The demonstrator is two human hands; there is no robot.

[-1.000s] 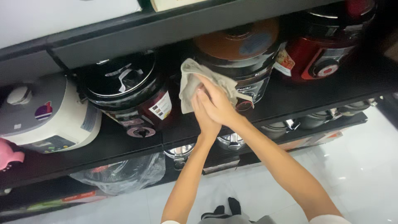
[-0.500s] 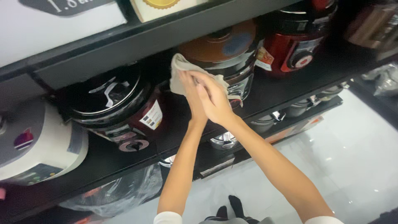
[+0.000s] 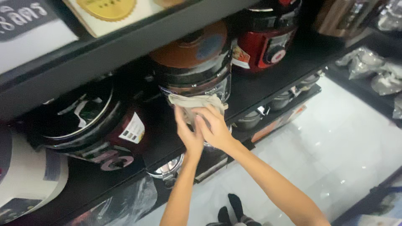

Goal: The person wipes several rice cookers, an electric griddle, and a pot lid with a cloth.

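My left hand [image 3: 187, 133] and my right hand [image 3: 214, 129] are pressed side by side on a crumpled beige cloth [image 3: 195, 103]. The cloth lies against the lower front of a black rice cooker with a copper-brown lid [image 3: 194, 62], which stands on a black shelf [image 3: 255, 90]. Both hands grip the cloth from below, fingers pointing up. Most of the cloth's middle is covered by my fingers.
A black cooker with a white tag [image 3: 90, 125] stands to the left, a white cooker [image 3: 25, 175] at far left, a red one [image 3: 266, 44] to the right. Metal pots [image 3: 251, 121] sit on the lower shelf. White glossy floor [image 3: 335, 155] lies right; another shelf [image 3: 125, 42] hangs overhead.
Both hands and the cloth have slid down from the cooker's upper side to its lower front. The view has shifted left and closer.
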